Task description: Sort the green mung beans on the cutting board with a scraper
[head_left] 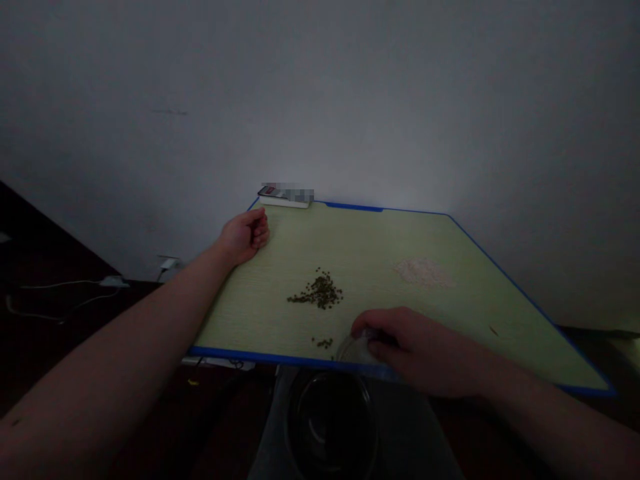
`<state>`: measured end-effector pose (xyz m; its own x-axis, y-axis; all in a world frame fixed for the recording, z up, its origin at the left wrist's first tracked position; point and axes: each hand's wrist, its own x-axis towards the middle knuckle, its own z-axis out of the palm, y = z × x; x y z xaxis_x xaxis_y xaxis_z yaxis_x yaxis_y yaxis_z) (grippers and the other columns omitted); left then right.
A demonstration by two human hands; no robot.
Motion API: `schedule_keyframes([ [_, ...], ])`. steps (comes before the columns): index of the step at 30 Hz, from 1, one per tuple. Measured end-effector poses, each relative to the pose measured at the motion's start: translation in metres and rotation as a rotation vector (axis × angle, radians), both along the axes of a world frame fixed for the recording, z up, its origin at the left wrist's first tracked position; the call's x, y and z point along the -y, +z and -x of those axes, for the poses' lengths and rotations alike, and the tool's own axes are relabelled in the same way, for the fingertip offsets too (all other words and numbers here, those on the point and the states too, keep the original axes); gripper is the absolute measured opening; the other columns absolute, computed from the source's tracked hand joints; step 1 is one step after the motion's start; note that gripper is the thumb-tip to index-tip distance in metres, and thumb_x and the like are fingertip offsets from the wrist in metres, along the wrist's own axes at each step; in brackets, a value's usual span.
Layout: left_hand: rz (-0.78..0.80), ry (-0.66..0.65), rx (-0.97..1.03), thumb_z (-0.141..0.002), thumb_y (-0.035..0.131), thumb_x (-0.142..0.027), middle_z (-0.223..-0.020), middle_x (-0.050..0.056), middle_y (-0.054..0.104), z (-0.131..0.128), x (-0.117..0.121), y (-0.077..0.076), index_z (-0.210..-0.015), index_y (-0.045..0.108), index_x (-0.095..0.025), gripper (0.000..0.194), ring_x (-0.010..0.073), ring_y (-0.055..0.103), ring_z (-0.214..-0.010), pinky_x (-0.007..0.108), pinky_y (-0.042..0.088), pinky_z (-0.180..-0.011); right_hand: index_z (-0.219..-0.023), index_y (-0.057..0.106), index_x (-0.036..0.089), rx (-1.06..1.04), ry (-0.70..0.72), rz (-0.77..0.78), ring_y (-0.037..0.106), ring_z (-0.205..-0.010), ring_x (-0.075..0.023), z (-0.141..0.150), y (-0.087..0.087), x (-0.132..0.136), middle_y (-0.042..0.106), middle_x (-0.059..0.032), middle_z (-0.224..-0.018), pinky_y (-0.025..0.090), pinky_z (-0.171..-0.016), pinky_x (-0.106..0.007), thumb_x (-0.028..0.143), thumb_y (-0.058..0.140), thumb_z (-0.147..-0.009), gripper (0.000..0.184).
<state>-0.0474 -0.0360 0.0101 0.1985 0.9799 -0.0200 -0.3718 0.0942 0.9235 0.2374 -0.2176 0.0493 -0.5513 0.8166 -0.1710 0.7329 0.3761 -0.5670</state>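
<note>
My left hand rests at the table's left edge, fingers curled into a loose fist with nothing visible in it. My right hand is at the front edge, thumb and fingers closed on a clear, round plastic piece, perhaps a lid or shallow cup; the hand covers much of it. Just left of that piece lie a few dark green beans. Beyond them is a larger heap of the same beans. A pale, whitish pile of grains lies farther right, past my right hand.
The pale green tabletop has a blue rim. A thick book or box lies at its far left corner against the wall. Below the front edge, a dark round bowl sits at my lap. White cables and a plug are at lower left.
</note>
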Motion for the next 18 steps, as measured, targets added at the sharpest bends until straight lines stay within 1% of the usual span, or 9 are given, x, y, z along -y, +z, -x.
schedule_keyframes([
  [2,-0.014,-0.012,0.003,-0.077,0.047,-0.024,-0.04,-0.004,0.031,0.001,-0.002,-0.002,-0.054,0.044,-0.016,0.024,0.0051,0.028,-0.032,0.02,0.017,-0.032,-0.103,0.06,0.021,-0.016,-0.017,-0.041,0.058,-0.085,-0.0168,0.003,0.001,-0.008,0.065,-0.0046,-0.096,0.041,-0.075,-0.028,0.014,0.044,-0.081,0.028],
  [5,-0.035,-0.015,-0.001,-0.076,0.047,-0.025,-0.04,-0.004,0.031,0.003,-0.004,-0.004,-0.054,0.043,-0.017,0.024,0.0052,0.029,-0.032,0.02,0.018,-0.032,-0.103,0.059,0.019,0.009,-0.021,-0.145,0.057,-0.087,-0.0183,0.017,-0.001,-0.022,0.065,-0.0072,-0.099,0.04,-0.075,-0.029,0.013,0.042,-0.081,0.028],
  [8,-0.038,-0.013,-0.003,-0.076,0.047,-0.025,-0.04,-0.004,0.031,0.003,-0.004,-0.005,-0.054,0.043,-0.017,0.024,0.0052,0.029,-0.032,0.02,0.017,-0.032,-0.1,0.059,0.018,0.088,0.035,-0.229,0.058,-0.085,-0.0189,0.036,-0.005,-0.034,0.066,-0.0078,-0.096,0.039,-0.072,-0.028,0.012,0.041,-0.081,0.027],
  [11,-0.026,-0.022,0.004,-0.076,0.048,-0.025,-0.04,-0.004,0.031,0.003,-0.003,-0.004,-0.055,0.044,-0.016,0.023,0.005,0.03,-0.032,0.02,0.017,-0.032,-0.098,0.059,0.02,0.179,0.118,-0.286,0.06,-0.08,-0.0197,0.048,-0.009,-0.04,0.067,-0.007,-0.091,0.038,-0.065,-0.028,0.014,0.045,-0.078,0.025],
  [14,-0.028,-0.027,0.001,-0.076,0.048,-0.026,-0.04,-0.004,0.031,0.003,-0.003,-0.003,-0.055,0.043,-0.016,0.023,0.005,0.03,-0.032,0.02,0.017,-0.032,-0.096,0.059,0.022,0.234,0.198,-0.301,0.06,-0.074,-0.02,0.05,-0.008,-0.04,0.068,-0.0065,-0.086,0.036,-0.058,-0.028,0.015,0.047,-0.075,0.025],
  [18,-0.027,-0.017,-0.002,-0.075,0.048,-0.025,-0.04,-0.004,0.031,0.003,-0.003,-0.003,-0.054,0.042,-0.017,0.023,0.005,0.03,-0.032,0.02,0.017,-0.032,-0.093,0.06,0.022,0.256,0.256,-0.253,0.06,-0.071,-0.0194,0.044,-0.002,-0.036,0.068,-0.0056,-0.083,0.036,-0.055,-0.027,0.015,0.05,-0.072,0.024],
])
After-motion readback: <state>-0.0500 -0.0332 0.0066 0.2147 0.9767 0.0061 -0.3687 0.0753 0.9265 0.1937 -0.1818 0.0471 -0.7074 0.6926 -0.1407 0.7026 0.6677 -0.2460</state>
